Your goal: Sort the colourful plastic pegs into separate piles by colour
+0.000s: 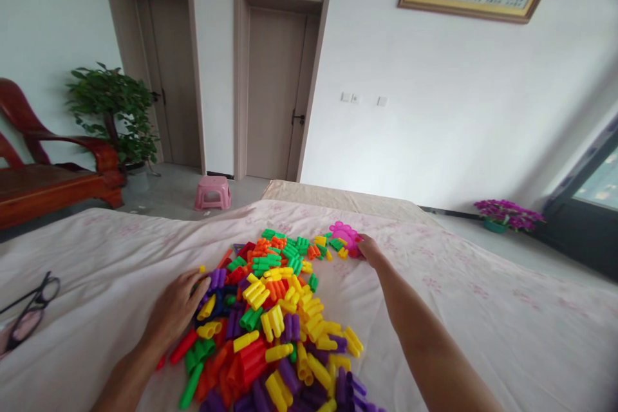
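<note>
A large heap of plastic toy pieces (253,360) in yellow, red, orange, green, purple and blue lies on the pale cloth in front of me. My left hand (186,296) rests at the heap's left edge, its fingers curled by purple and yellow pieces; what they hold, if anything, is hidden. At the far right end of the heap, my right hand (368,247) is closed on the edge of a pink scalloped plastic piece (344,235). Several small green, yellow and orange pieces lie just left of the pink piece.
Eyeglasses (36,309) lie on the floral cloth (434,309) at the far left. Beyond the cloth are a pink stool (213,193), a wooden chair (58,174), a potted plant (113,112), two doors and purple flowers (506,214) by the right wall.
</note>
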A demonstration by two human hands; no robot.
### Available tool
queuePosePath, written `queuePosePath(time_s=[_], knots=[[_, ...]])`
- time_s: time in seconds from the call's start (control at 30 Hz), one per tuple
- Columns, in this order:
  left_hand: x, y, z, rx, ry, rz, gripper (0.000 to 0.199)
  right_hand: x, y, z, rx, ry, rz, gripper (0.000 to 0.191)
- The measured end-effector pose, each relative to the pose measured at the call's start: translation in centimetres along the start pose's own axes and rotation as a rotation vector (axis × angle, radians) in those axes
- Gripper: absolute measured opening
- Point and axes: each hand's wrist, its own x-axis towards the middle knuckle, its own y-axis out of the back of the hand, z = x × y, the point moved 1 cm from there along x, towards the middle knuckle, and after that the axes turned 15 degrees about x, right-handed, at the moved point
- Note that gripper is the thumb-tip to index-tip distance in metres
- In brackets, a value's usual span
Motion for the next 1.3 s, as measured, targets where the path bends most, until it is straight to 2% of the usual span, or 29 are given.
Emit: queuePosePath(time_s=[0.13,0.3,0.47,0.57,0.63,0.7,0.9,1.07,1.2,1.3], knots=[[0.1,-0.3,-0.2,0.003,-0.025,0.008,0.049,-1.0,-2.6,-0.8,0.028,-0.024,-0.168,0.05],[0.0,-0.2,-0.1,0.022,-0.003,-0.002,0.051,-4.6,-6.2,-1.6,0.112,-0.059,-0.364,0.054],[-0.1,0.2,0.3,0.037,0.004,-0.005,0.051,-9.9,-8.5,-1.7,0.189,-0.076,-0.416,0.057],[-0.1,0.5,0.6,0.02,0.019,0.001,0.048,-13.1,-9.2,-1.6,0.253,-0.034,-0.447,0.055],[-0.2,0.8,0.8,-0.016,0.041,0.002,0.046,-15.0,-9.7,-1.9,0.319,0.036,-0.482,0.053],[-0.2,1.1,0.9,-0.078,0.057,0.002,0.047,-16.7,-10.2,-2.7,0.292,0.147,-0.479,0.051],[-0.4,1.8,0.8,-0.331,0.092,0.005,0.054,-20.9,-11.4,-7.2,-0.175,0.57,-0.35,0.046],[-0.4,2.7,1.1,-0.462,0.139,0.064,0.06,-24.4,-13.3,-10.5,-0.317,0.734,-0.387,0.049],[-0.3,2.8,1.3,-0.532,0.149,0.078,0.063,-27.2,-15.2,-12.1,-0.415,0.828,-0.471,0.053],[-0.4,2.5,1.0,-0.621,0.191,0.105,0.064,-27.9,-16.0,-12.7,-0.393,0.93,-0.531,0.055]])
